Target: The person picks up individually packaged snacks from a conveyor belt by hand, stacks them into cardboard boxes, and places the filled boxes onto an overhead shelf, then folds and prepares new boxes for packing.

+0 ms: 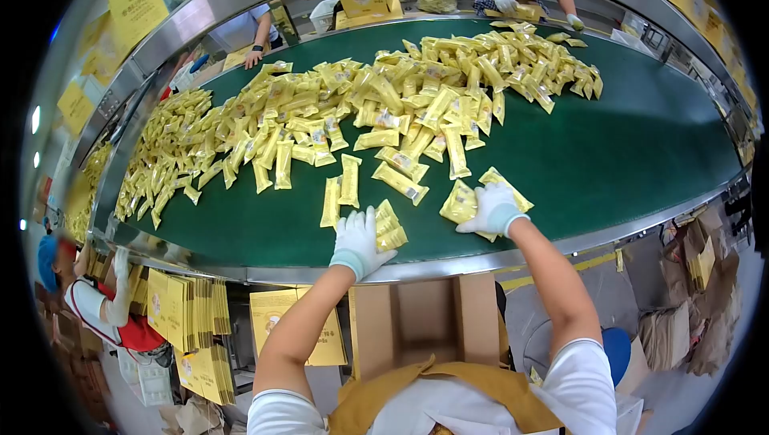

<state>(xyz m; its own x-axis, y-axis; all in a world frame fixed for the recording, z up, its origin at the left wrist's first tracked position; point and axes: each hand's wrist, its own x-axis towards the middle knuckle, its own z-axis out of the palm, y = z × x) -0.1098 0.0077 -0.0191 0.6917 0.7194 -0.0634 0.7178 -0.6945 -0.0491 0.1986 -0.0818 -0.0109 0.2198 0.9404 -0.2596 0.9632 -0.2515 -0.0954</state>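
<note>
In a white glove, my left hand (359, 241) is at the belt's near edge, curled round a small bunch of yellow snack packets (388, 225) between thumb and fingers. My right hand (492, 209), gloved too, presses over another bunch of yellow packets (459, 204), partly hidden beneath the palm. One more packet (509, 187) sticks out past those fingers. Two loose packets (350, 180) lie just beyond my left hand. A large heap of the same packets (416, 90) spreads over the green conveyor belt (625, 147).
An open cardboard box (428, 311) stands below the belt's metal edge (400, 271), in front of my body. Folded yellow cartons (188, 311) are stacked at left. A co-worker in a blue cap (50, 263) is there; other gloved hands (505, 1) work across the belt.
</note>
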